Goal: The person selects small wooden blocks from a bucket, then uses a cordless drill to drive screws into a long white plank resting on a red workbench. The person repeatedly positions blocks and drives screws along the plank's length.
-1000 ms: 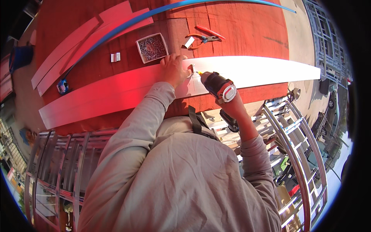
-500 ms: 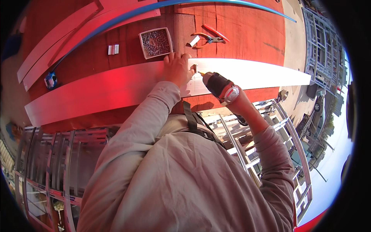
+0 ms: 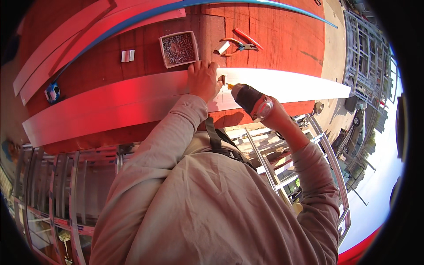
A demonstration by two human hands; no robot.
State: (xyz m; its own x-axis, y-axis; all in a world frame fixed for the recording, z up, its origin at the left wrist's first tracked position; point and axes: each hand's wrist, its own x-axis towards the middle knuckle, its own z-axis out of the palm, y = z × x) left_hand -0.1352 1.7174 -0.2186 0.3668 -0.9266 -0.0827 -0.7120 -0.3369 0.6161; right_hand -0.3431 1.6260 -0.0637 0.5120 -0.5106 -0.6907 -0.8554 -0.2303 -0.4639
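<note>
A long silver metal bar (image 3: 145,93) lies across the red work surface in front of me. Over its far edge curl the fingers of my left hand (image 3: 203,81), gripping it, with the thumb beside a small dark rectangular cutout (image 3: 222,80). My right hand (image 3: 276,114), a watch on its wrist, is closed round a cordless drill (image 3: 247,97). The drill's bit (image 3: 230,86) points left at the bar, right beside the cutout; whether it touches the metal I cannot tell. The drill's handle is mostly hidden under the hand.
Beyond the bar stand a box of screws (image 3: 179,48), a small white-and-red packet (image 3: 128,55), pliers (image 3: 240,46) and a red pen-like stick (image 3: 248,39). A blue tape measure (image 3: 52,93) lies far left. Metal frames (image 3: 66,185) stand below the surface at left, others at right.
The view has shifted slightly. Both hands keep nearly the same places on the bar and the drill; the drill's angle has changed only a little.
</note>
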